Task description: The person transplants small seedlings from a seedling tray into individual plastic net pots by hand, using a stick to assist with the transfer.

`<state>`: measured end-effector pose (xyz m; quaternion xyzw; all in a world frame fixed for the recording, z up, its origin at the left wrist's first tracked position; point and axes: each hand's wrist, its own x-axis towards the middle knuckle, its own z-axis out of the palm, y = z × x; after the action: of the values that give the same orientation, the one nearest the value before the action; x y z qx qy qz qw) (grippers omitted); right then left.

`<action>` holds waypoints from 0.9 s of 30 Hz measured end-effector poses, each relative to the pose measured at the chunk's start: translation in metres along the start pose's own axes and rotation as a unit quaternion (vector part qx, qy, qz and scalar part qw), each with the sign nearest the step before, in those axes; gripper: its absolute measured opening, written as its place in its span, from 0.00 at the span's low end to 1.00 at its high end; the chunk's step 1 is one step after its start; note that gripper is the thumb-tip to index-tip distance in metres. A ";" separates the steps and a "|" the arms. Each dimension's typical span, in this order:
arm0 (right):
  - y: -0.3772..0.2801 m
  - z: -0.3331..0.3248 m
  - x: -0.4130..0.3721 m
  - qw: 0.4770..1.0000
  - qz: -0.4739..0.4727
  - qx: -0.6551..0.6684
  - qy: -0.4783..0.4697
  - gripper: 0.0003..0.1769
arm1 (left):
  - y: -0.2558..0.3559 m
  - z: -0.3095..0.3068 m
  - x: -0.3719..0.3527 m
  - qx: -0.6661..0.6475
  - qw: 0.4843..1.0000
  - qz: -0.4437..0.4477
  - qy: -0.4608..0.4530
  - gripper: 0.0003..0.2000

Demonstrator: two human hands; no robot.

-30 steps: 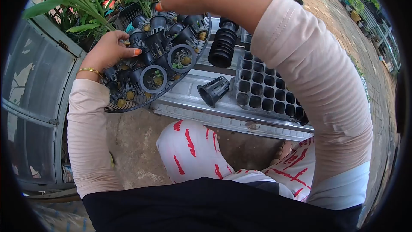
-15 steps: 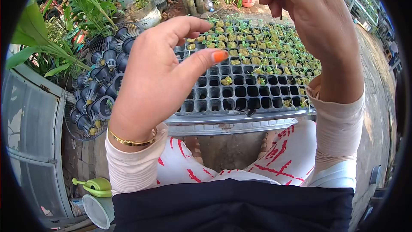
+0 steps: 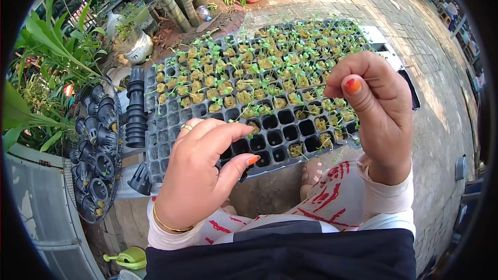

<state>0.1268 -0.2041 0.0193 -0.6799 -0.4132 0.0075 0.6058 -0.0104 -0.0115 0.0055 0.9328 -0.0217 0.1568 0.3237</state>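
Both hands had come lower in my feed than half a second before, and the turned head view put the wire basket (image 3: 122, 140) of net pots (image 3: 107, 142) further down on the left. I had the left hand (image 3: 207, 163) over the near, unfilled part of the black tray cells (image 3: 270, 121), its grip wide, thumb and fingers well apart. At the right hand (image 3: 376, 106) the grip was narrow, thumb close to forefinger; I couldn't tell whether it pinched anything. Leafy sprouts (image 3: 264, 75) in spongy plugs (image 3: 249, 97) filled the cells beyond. Just left stood a pot stack (image 3: 135, 119), with one tilted net pot (image 3: 140, 179) below it on the metal surface (image 3: 124, 182).
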 end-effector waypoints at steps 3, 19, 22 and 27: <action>0.011 -0.003 -0.001 0.999 0.035 0.039 -0.007 0.10 | -0.002 0.004 0.000 0.007 1.000 0.004 -0.005 0.16; 0.026 -0.009 -0.006 0.998 0.033 -0.027 0.037 0.06 | 0.006 0.025 0.008 0.041 0.998 0.044 -0.023 0.14; 0.028 -0.006 -0.006 0.997 0.049 0.000 0.053 0.04 | 0.001 0.024 0.008 0.055 0.998 0.040 0.003 0.14; 0.030 -0.003 -0.001 0.999 0.027 -0.023 0.028 0.04 | -0.007 0.011 0.009 0.076 0.995 0.005 0.058 0.11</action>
<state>0.1441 -0.2044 -0.0049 -0.7046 -0.3771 -0.0048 0.6011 0.0018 -0.0119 -0.0043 0.9439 0.0044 0.2135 0.2518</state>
